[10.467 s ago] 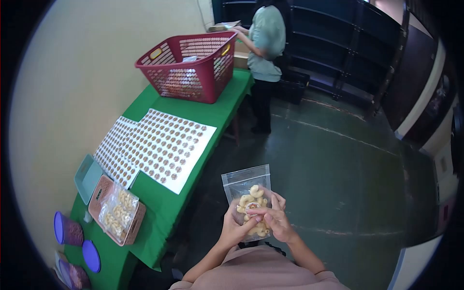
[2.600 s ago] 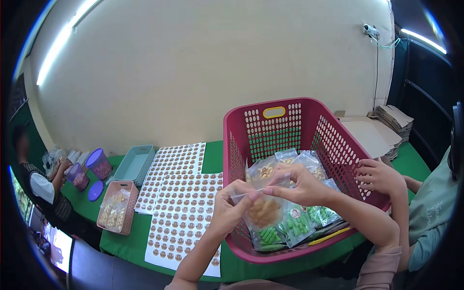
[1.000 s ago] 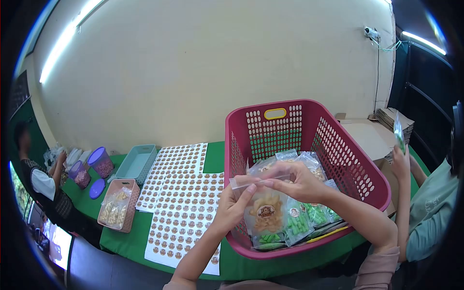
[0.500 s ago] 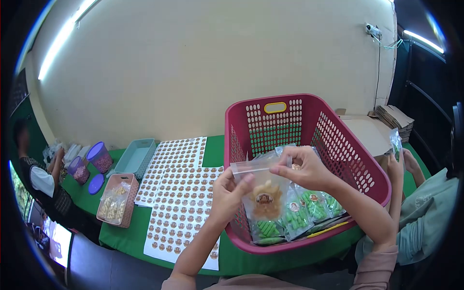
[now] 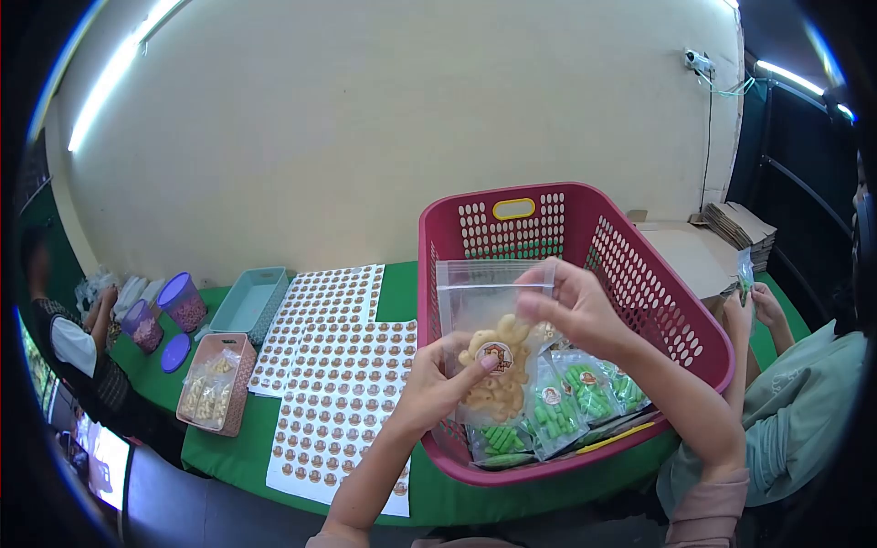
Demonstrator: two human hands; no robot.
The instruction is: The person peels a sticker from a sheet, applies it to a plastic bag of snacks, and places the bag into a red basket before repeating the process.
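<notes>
A clear zip bag (image 5: pixel 496 393) of pale yellow snack pieces with a round sticker hangs over the basket. My left hand (image 5: pixel 440 382) grips its left side, the thumb pressed by the sticker. My right hand (image 5: pixel 577 310) has its fingers closed at the bag's upper right, by the zip strip; the fingertips are slightly blurred. Under the bag, a maroon basket (image 5: pixel 717 365) with holed walls holds several sealed bags of green snack sticks (image 5: pixel 555 411), also with round stickers. Part of the basket's contents is hidden by my hands and the bag.
Sticker sheets (image 5: pixel 343 402) lie left of the basket on a green cloth. Beyond are a pink basket (image 5: pixel 239 402) of snack bags, a teal basket (image 5: pixel 280 300) and purple-lidded tubs (image 5: pixel 185 306). A person (image 5: pixel 776 411) at right holds a small bag; another (image 5: pixel 78 338) stands far left.
The zip bag has been raised and turned more upright, so its sticker and snack pieces show clearly. My left thumb has shifted down toward the sticker; my right hand stays near the zip.
</notes>
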